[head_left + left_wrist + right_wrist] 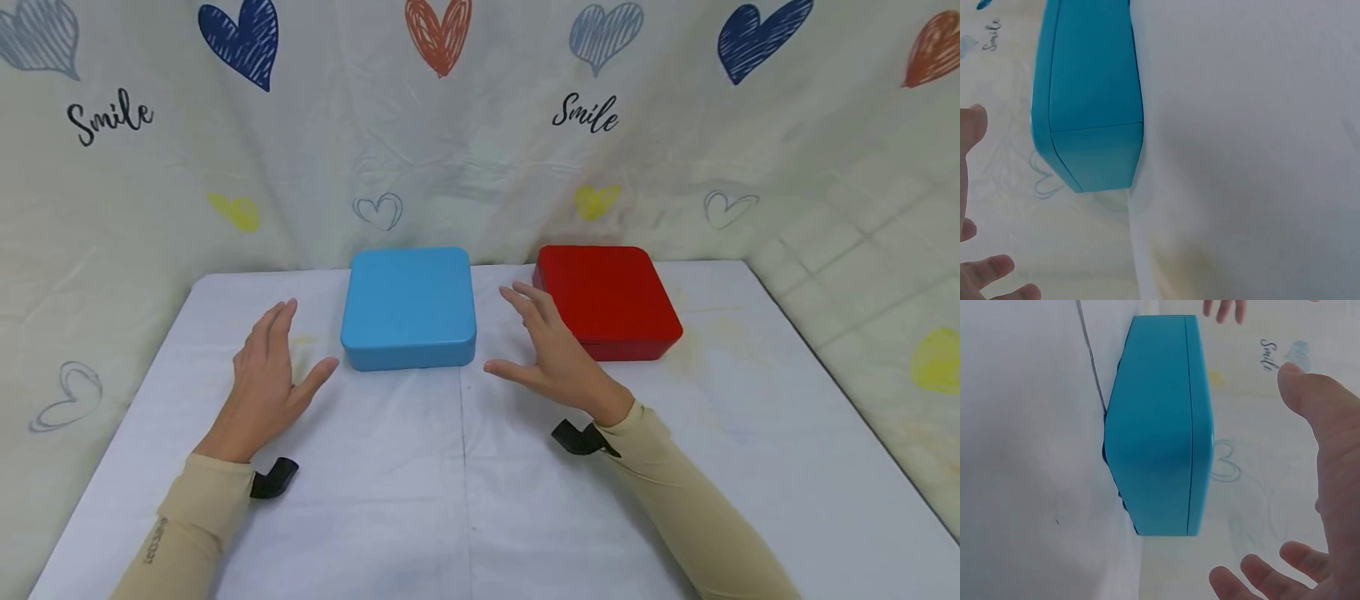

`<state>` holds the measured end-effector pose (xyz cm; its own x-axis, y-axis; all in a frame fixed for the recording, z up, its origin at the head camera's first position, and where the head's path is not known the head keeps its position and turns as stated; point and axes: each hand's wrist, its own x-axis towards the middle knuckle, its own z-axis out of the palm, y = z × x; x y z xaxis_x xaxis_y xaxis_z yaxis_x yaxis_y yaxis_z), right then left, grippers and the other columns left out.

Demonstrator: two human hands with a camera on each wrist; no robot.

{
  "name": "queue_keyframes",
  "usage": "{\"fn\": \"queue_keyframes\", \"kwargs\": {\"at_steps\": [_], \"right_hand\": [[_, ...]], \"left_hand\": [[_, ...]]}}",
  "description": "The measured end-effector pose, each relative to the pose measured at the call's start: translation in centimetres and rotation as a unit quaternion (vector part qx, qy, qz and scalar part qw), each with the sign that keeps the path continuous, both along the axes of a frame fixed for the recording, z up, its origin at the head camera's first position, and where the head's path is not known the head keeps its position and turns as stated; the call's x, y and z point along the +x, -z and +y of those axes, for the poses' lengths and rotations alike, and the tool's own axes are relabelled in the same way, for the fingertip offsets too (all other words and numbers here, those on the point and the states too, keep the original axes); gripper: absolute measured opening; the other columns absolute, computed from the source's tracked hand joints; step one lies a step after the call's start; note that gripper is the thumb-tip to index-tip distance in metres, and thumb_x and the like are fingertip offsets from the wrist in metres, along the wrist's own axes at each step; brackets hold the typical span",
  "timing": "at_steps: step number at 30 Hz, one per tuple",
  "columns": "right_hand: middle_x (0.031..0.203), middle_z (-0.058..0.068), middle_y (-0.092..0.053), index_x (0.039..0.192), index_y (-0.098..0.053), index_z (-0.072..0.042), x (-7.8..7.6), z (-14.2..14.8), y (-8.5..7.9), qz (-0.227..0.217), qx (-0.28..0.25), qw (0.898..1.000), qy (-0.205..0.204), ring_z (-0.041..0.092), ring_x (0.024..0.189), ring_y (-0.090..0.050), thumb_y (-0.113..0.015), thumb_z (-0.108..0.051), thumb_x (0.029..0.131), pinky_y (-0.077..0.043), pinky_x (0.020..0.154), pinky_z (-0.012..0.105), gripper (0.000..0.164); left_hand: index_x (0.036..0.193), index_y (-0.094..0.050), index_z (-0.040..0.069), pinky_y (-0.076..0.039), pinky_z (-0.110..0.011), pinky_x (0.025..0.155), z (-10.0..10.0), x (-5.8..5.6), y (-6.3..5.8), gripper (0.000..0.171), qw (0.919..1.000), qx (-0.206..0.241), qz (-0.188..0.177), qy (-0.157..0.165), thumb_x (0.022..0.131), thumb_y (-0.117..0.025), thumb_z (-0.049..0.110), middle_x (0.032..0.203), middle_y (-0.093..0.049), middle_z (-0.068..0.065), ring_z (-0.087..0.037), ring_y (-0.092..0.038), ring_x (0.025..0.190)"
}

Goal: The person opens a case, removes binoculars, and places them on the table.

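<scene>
A closed blue box (408,304) with rounded corners lies at the back middle of the table. To its right sits a closed red box (611,300), turned slightly. My left hand (262,375) is to the left of the blue box, fingers extended and thumb apart, holding nothing. My right hand (558,354) hovers between the two boxes, its fingers spread and covering part of the red box's near left edge in the head view. In the right wrist view the blue box (1157,425) shows its side, apart from the thumb (1322,400).
A white cloth covers the table (420,500), with a crease down its middle. Behind the boxes hangs a pale curtain (480,150) printed with hearts and "Smile". A black wrist mount (275,478) is on the left sleeve and another mount (581,437) on the right.
</scene>
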<state>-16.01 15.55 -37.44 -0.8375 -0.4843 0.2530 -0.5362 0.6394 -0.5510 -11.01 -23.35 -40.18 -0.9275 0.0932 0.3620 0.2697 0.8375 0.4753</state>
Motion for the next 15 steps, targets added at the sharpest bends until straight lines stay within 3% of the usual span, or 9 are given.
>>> {"fn": "queue_keyframes", "kwargs": {"at_steps": [10,15], "right_hand": [[0.167,0.009,-0.027,0.163,-0.025,-0.024,-0.6,-1.3,0.4,-0.019,-0.038,0.999,0.006,0.029,0.146,-0.041,-0.085,-0.038,0.084,-0.053,0.109,0.052,0.099],[0.166,0.006,-0.028,0.162,-0.025,-0.026,-0.9,-1.7,0.8,-0.041,-0.051,0.998,0.01,0.029,0.145,-0.044,-0.085,-0.037,0.085,-0.054,0.108,0.051,0.098]], "left_hand": [[0.165,-0.015,0.011,-0.026,-0.08,0.106,0.2,-0.5,-0.3,0.092,0.9994,0.034,-0.009,0.005,0.096,-0.072,0.034,0.165,-0.023,-0.025,-0.05,-0.033,0.146],[0.166,-0.013,0.011,-0.033,-0.076,0.112,0.3,-0.8,-0.2,0.094,0.9988,0.044,-0.019,0.002,0.096,-0.073,0.032,0.164,-0.024,-0.024,-0.048,-0.035,0.147]]}}
